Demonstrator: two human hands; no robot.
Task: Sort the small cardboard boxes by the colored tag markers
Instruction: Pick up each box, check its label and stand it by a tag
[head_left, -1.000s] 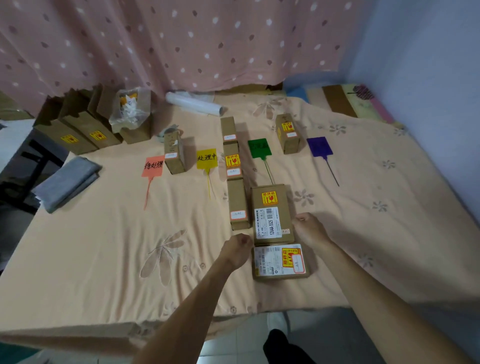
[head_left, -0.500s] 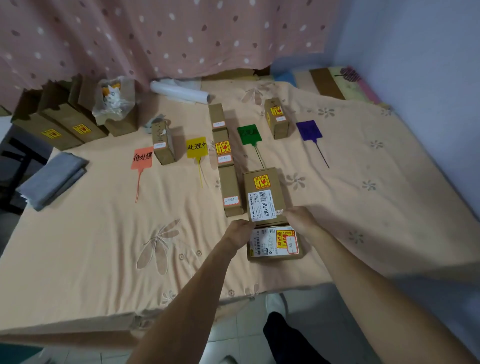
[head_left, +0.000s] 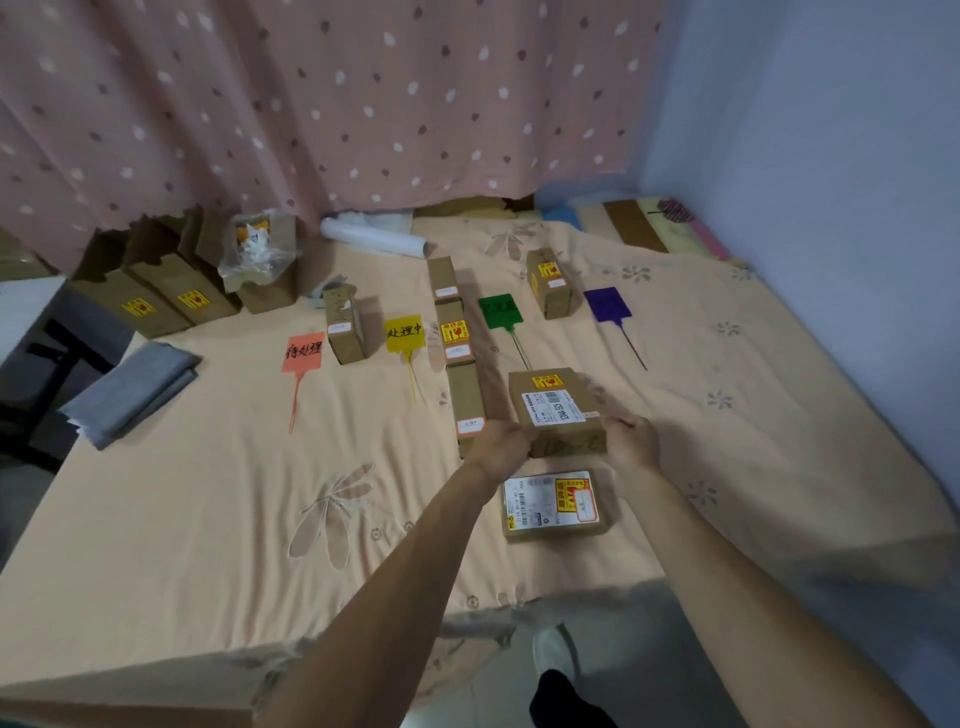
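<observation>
Four coloured tags lie across the peach cloth: orange (head_left: 303, 352), yellow (head_left: 404, 332), green (head_left: 500, 310) and purple (head_left: 607, 304). A cardboard box with a white barcode label (head_left: 554, 405) sits below the green tag. My left hand (head_left: 503, 442) grips its near left corner and my right hand (head_left: 629, 441) its near right corner. Another flat labelled box (head_left: 554, 505) lies just nearer me. A column of three narrow boxes (head_left: 455, 335) runs right of the yellow tag. One box (head_left: 344, 330) stands beside the orange tag and one (head_left: 547, 282) between green and purple.
Larger cardboard boxes (head_left: 156, 296) and a plastic bag (head_left: 257, 249) stand at the back left by the curtain. A white roll (head_left: 371, 243) lies at the back. A folded grey cloth (head_left: 132, 389) rests at the left edge. The table's front edge (head_left: 363, 629) is close to me.
Both hands have closed on the barcode box and moved it away from me, toward the green tag. A gap has opened between it and the nearer flat box.
</observation>
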